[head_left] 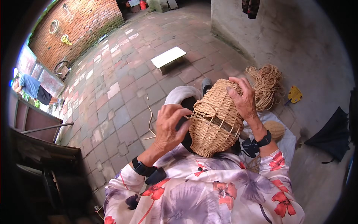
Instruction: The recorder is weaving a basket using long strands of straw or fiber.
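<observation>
A tan woven straw basket [218,99] lies in my lap, tilted away to the upper right. Around its middle runs a band of bare upright strands with a gap in the weave. At the left end of that band, my left hand [169,125] pinches a thin straw strand [189,117] between thumb and fingers. My right hand [244,98] grips the basket's upper right side, thumb on the weave and fingers curved over the far edge. Black bands sit on both wrists.
Right of the basket lie a heap of straw cord [265,86], a smaller round woven piece [274,130] on white cloth, a yellow fly swatter [294,94] and a dark umbrella [329,134]. A low white stool [168,58] stands ahead. Far left, a person [31,87] bends forward.
</observation>
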{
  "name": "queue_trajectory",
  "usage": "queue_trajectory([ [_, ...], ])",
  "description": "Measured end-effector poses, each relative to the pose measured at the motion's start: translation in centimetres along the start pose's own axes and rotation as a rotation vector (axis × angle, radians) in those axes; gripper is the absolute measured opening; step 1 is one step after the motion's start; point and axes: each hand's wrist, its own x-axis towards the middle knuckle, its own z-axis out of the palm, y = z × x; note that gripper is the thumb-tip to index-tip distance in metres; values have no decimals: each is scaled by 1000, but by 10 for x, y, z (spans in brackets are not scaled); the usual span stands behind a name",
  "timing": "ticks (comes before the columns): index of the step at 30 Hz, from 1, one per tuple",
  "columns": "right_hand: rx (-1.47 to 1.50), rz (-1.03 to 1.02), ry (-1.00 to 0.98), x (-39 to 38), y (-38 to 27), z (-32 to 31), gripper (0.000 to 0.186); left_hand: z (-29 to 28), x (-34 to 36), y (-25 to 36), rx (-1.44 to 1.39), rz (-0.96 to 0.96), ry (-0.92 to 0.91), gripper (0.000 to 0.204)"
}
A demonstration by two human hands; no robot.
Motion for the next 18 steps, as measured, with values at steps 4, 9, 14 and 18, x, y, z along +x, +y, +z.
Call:
queue_trajectory([
  [4, 6, -18, 5, 0, 1, 0, 38, -4, -5, -6, 5, 97, -212, 14],
  [9, -5, -34, 35, 0, 0, -1, 37, 7, -25, -16, -573, -626, -300, 35],
  [14, -3, -73, 33, 2, -8, -2, 35, 22, -9, -31, -1403, -1178, -141, 33],
  [18, 55, -64, 48, 1, -4, 0, 33, 22, -8, -28, -1401, -1108, -51, 24],
])
